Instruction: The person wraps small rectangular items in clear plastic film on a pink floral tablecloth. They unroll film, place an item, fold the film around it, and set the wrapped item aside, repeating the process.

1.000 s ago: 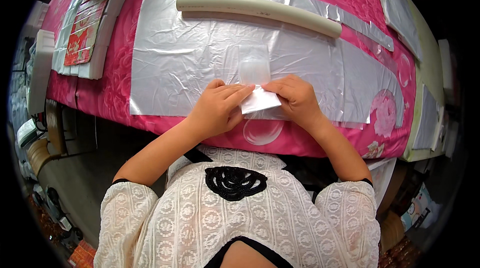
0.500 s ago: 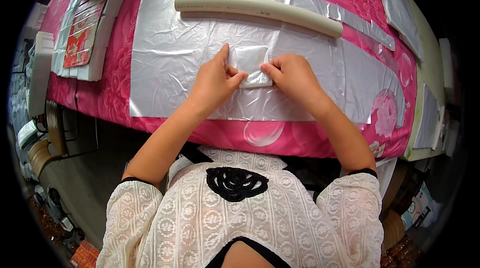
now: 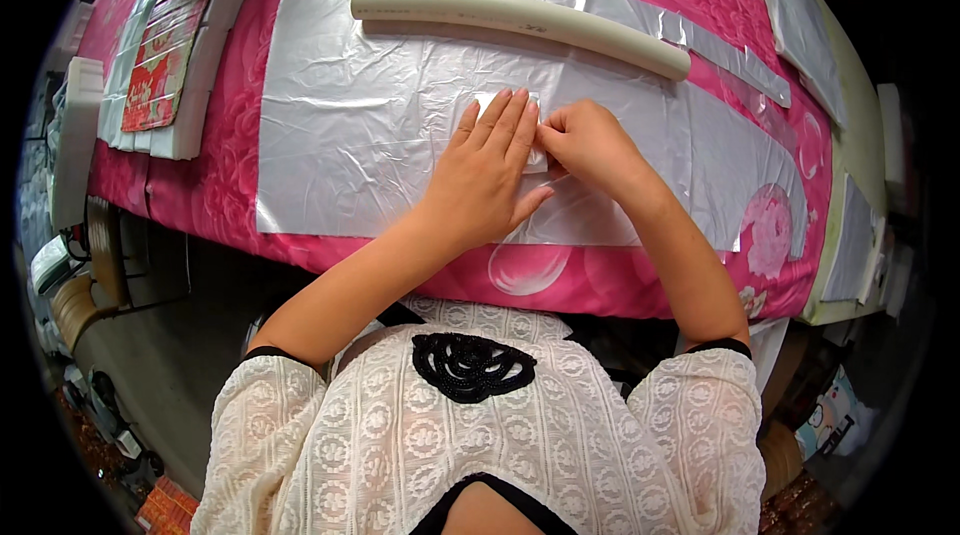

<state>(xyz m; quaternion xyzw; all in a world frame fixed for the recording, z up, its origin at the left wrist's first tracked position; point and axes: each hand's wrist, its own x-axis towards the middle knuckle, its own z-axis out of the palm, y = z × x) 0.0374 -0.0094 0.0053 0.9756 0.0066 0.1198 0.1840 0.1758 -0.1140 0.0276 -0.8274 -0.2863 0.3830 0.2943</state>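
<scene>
A small folded square of thin white plastic film (image 3: pixel 537 159) lies on a large silvery-white plastic sheet (image 3: pixel 340 135). My left hand (image 3: pixel 490 165) rests flat over most of the square, fingers stretched out, covering its middle. At the square's right edge my right hand (image 3: pixel 585 140) is closed in a pinch, with thumb and forefinger at the film's rim. How much film sits between those fingertips is hidden. Beyond both hands a long cream plastic pipe (image 3: pixel 520 23) lies across the sheet's far part.
The sheet lies on a pink flowered tablecloth (image 3: pixel 235 135). Stacked white packs with a red printed card (image 3: pixel 160 85) stand at the far left. Silvery film strips (image 3: pixel 735 63) lie right of the pipe, and more plastic sheets (image 3: pixel 800 25) hang at the far right.
My left hand has gone from pinching the square's near left edge to lying flat on top of it. My right hand remains at the right edge, shifted slightly.
</scene>
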